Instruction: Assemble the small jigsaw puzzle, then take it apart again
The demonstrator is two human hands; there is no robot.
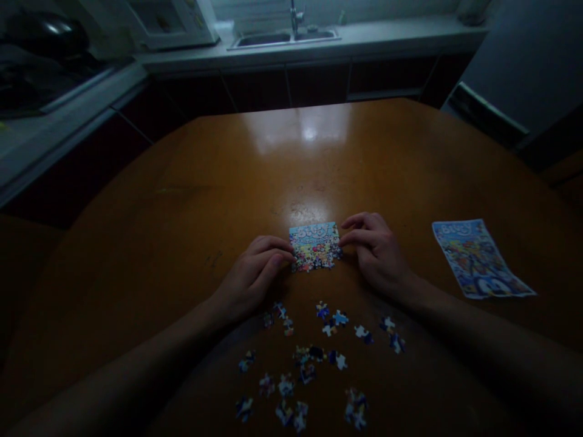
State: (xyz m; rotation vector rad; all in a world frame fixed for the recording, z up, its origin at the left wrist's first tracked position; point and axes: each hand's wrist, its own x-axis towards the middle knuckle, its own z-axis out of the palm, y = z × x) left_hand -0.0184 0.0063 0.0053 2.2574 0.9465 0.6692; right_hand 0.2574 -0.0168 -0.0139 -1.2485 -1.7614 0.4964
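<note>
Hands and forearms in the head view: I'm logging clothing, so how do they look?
The bare left forearm and right forearm show no sleeves. The ungloved left hand and right hand show no watch or ring in the dim light.

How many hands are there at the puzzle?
2. The left hand is at the left edge of the joined puzzle; the right hand is at its right edge.
</note>
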